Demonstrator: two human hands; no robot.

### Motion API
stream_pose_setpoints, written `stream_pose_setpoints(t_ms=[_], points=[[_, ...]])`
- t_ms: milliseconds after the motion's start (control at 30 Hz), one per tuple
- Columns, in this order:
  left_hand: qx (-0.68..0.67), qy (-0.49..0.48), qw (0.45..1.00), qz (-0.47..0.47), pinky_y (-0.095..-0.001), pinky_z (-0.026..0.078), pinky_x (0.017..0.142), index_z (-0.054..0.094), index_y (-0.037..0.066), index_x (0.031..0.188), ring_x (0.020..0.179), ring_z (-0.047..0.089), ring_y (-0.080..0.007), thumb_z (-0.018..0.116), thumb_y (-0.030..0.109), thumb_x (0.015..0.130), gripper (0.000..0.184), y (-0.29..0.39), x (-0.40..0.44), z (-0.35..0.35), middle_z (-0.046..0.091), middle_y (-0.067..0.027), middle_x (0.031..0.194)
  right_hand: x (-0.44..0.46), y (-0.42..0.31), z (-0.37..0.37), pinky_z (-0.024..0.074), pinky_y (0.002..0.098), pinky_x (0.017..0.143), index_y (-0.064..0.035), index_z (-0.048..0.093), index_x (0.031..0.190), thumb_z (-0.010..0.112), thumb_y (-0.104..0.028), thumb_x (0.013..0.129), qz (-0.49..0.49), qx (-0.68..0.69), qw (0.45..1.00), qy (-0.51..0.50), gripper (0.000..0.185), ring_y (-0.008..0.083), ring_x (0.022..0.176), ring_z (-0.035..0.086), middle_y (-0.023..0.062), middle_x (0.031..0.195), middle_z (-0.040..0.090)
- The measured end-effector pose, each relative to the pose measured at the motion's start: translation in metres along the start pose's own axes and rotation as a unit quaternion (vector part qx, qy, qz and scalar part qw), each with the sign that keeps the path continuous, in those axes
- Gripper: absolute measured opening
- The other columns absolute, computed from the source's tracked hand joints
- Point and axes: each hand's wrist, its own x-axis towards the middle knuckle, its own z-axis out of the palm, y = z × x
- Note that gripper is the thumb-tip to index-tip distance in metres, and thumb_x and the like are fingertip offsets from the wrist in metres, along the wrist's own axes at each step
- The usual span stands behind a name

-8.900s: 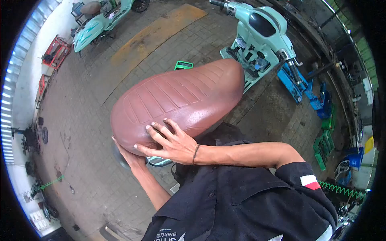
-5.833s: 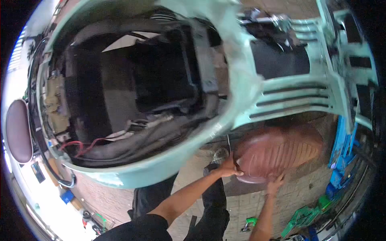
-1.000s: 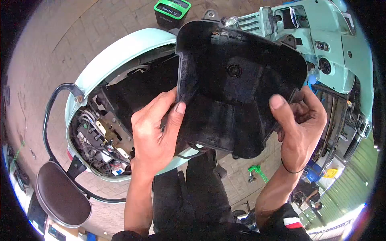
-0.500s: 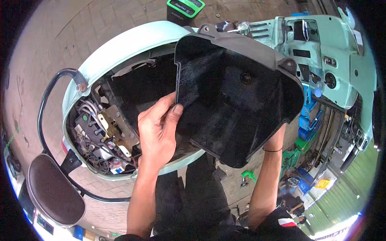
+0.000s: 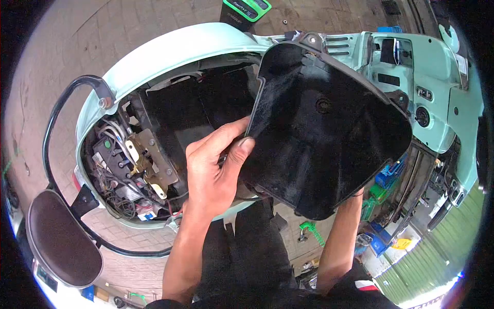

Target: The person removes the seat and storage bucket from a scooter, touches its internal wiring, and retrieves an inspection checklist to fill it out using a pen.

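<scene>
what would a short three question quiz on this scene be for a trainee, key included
1. True or false: the left hand holds the black tray by its edge.
2. Where are the grey cables?
a) inside the black tray
b) inside the open scooter body
c) wound around the padded backrest
3. Fill in: in this view, the right forearm runs out of sight ____ the black tray.

Key: 1 true; 2 b; 3 behind

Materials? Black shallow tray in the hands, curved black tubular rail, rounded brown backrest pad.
Black shallow tray: likely molded plastic, satin; integral tabs, thin rim.
Curved black tubular rail: probably painted metal, glossy; highlights, bolted flat end.
Rounded brown backrest pad: leather or vinyl, low sheen, bulging face; can't tell which.
</scene>
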Motion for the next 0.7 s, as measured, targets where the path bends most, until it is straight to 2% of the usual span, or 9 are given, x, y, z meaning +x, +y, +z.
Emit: stream_pose_setpoints(t_ms=[167,233,467,533,567,700], points=[[0.022,0.007,0.999,-0.034,-0.0233,0.049,0.071,0.070,-0.004,0.116,0.079,0.062,-0.0092,0.065,0.001,0.095,0.022,-0.006,-0.002,-0.005,0.073,-0.0093,0.090,-0.011,0.006,-0.002,0.0394,0.0316,0.107,0.0055,0.055,0.137,0.057,-0.027,0.101,0.001,-0.014,0.999,0.033,0.048,0.0186,0.121,0.055,0.0112,0.133,0.062],[0.033,0.036,0.999,-0.014,-0.0184,0.037,0.061,0.070,-0.003,0.116,0.071,0.048,-0.0024,0.065,0.005,0.098,0.020,-0.018,-0.004,-0.004,0.064,0.0048,0.084,-0.015,-0.010,0.008,0.0398,0.0318,0.107,0.0059,0.055,0.137,0.057,-0.026,0.101,-0.008,-0.003,1.000,0.028,0.048,0.0189,0.121,0.055,0.0117,0.133,0.062],[0.027,0.055,0.996,-0.061,-0.0205,0.042,0.070,0.070,-0.002,0.115,0.080,0.052,-0.0042,0.064,0.006,0.099,0.019,-0.029,-0.005,-0.007,0.067,0.0029,0.090,-0.024,-0.028,0.020,0.0391,0.0328,0.108,0.0077,0.049,0.142,0.057,-0.018,0.101,-0.056,-0.080,0.995,0.025,0.049,0.0226,0.125,0.055,0.0154,0.136,0.059],[0.005,0.065,0.997,-0.028,-0.0224,0.046,0.069,0.069,-0.003,0.115,0.077,0.055,-0.0049,0.062,-0.001,0.097,0.020,-0.035,-0.004,-0.005,0.069,-0.0042,0.083,-0.024,-0.021,0.013,0.0390,0.0331,0.109,0.0084,0.048,0.142,0.056,-0.017,0.101,-0.062,-0.068,0.996,0.015,0.049,0.0231,0.126,0.055,0.0159,0.137,0.059],[0.004,0.069,0.997,-0.029,-0.0224,0.046,0.069,0.069,-0.003,0.115,0.077,0.055,-0.0049,0.062,-0.001,0.097,0.020,-0.035,-0.004,-0.004,0.069,-0.0042,0.083,-0.028,-0.009,0.002,0.0398,0.0368,0.109,0.0066,0.053,0.139,0.061,-0.014,0.098,-0.096,-0.177,0.979,0.043,0.046,0.0263,0.126,0.055,0.0164,0.138,0.060],[0.006,0.071,0.996,-0.045,-0.0229,0.044,0.065,0.069,-0.003,0.115,0.073,0.052,-0.0050,0.061,-0.001,0.097,0.020,-0.032,-0.004,-0.006,0.066,-0.0041,0.079,-0.023,-0.022,0.014,0.0391,0.0338,0.110,0.0087,0.048,0.142,0.057,-0.017,0.100,-0.065,-0.092,0.993,0.029,0.050,0.0231,0.126,0.055,0.0157,0.138,0.058]])
